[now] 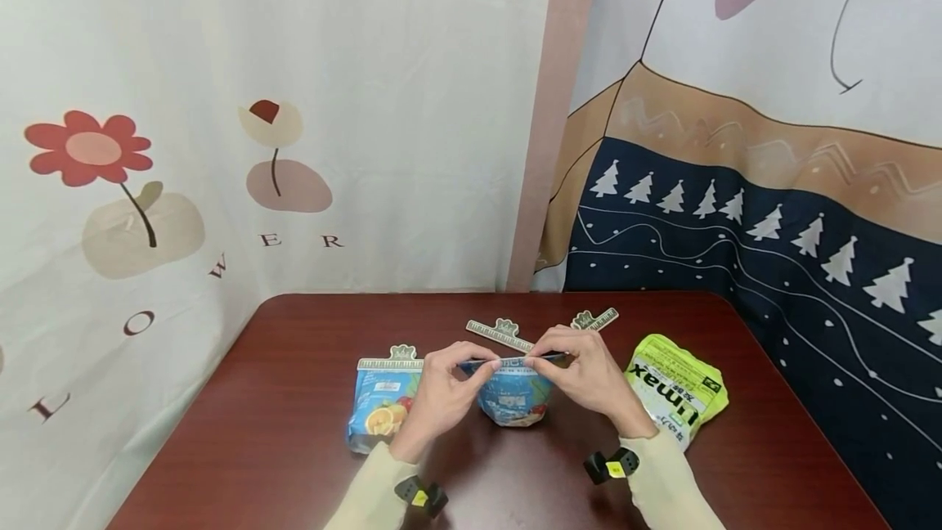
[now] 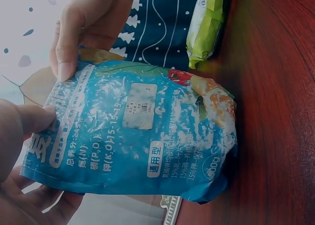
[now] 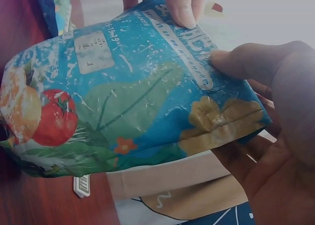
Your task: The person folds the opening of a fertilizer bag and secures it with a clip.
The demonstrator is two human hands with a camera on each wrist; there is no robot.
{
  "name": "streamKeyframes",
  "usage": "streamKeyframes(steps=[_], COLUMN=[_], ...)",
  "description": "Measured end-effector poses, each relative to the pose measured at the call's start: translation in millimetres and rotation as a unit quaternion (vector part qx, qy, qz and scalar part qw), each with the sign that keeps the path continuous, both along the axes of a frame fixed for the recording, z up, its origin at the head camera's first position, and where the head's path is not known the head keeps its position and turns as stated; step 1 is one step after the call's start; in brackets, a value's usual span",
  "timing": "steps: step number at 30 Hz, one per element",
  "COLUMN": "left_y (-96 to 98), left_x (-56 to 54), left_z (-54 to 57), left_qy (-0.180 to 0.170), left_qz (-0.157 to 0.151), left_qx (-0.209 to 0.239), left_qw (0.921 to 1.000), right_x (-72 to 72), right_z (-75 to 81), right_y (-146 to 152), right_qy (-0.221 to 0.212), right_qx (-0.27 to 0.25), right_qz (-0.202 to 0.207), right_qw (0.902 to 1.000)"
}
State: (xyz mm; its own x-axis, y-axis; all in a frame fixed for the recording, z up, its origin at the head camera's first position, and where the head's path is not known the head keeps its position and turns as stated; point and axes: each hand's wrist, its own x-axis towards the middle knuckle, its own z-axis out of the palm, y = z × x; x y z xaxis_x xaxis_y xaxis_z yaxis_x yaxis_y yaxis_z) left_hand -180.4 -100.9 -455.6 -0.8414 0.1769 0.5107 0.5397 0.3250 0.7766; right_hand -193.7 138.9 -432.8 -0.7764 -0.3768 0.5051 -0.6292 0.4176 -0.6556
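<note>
A blue fertilizer bag [image 1: 515, 399] is held above the middle of the table, its printed face toward me. My left hand [image 1: 449, 387] pinches its top edge on the left, thumb in front and fingers behind. On the right, my right hand [image 1: 586, 375] pinches the same edge. In the left wrist view the bag [image 2: 123, 151] shows fine print and a white label. The right wrist view shows the bag's [image 3: 147, 102] tomato and leaf pictures, with the right thumb [image 3: 231, 62] pressing near the top. Parts of the fingers are hidden behind the bag.
Left of the hands stands another blue bag [image 1: 383, 403] with a ruler-marked clip [image 1: 390, 364] across its top. Behind the hands lie two similar clips, one at left [image 1: 496, 334] and another clip [image 1: 605, 319] at right. A lime-green bag [image 1: 680, 383] lies right on the table [image 1: 243, 432].
</note>
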Motion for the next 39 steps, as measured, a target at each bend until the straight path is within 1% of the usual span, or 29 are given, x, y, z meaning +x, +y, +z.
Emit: streamKeyframes(steps=[5,10,13,16,19,21,24,26,29,35,39], left_y=[0.7,-1.6,-3.7,-6.6,-10.7,-14.4,-18.5,-20.3,-20.7,-18.5,-17.5], left_x=[-0.2,-2.0,-2.4,-3.0,-4.3,-5.8,-8.1,-9.3,-10.3,-9.3,-9.1], left_z=[-0.4,-1.4,-0.6,1.6,3.8,4.7,4.6,4.1,3.5,3.7,2.3], left_qy=[0.001,0.008,-0.001,-0.02,-0.038,-0.041,-0.026,-0.009,0.007,0.018,0.022], left_qz=[-0.003,-0.017,-0.021,-0.011,-0.008,-0.008,-0.015,-0.017,-0.023,-0.021,-0.02], left_qx=[0.008,0.01,0.005,-0.008,-0.011,-0.01,-0.011,-0.015,-0.016,-0.004,0.007], left_qw=[1.0,0.9998,0.9998,0.9997,0.9992,0.9991,0.9995,0.9997,0.9996,0.9996,0.9995], right_x=[0.3,-0.4,-1.2,-1.6,-1.6,-1.2,-1.3,-1.8,-2.8,-3.7,-4.1], right_z=[-0.6,1.2,2.4,4.2,5.8,6.5,6.8,6.7,6.0,2.5,0.7], right_y=[0,1,1,3,5,7,9,10,11,11,10], right_qy=[-0.004,-0.009,-0.015,-0.025,-0.041,-0.051,-0.058,-0.057,-0.05,-0.027,-0.022], right_qx=[-0.001,0.004,0.01,0.016,0.016,0.013,0.008,0.009,0.007,-0.005,-0.01], right_qz=[-0.003,0.003,0.005,0.005,-0.001,-0.005,-0.006,-0.002,0.006,0.014,0.016], right_qw=[1.0,0.9999,0.9998,0.9995,0.999,0.9986,0.9983,0.9984,0.9987,0.9995,0.9996])
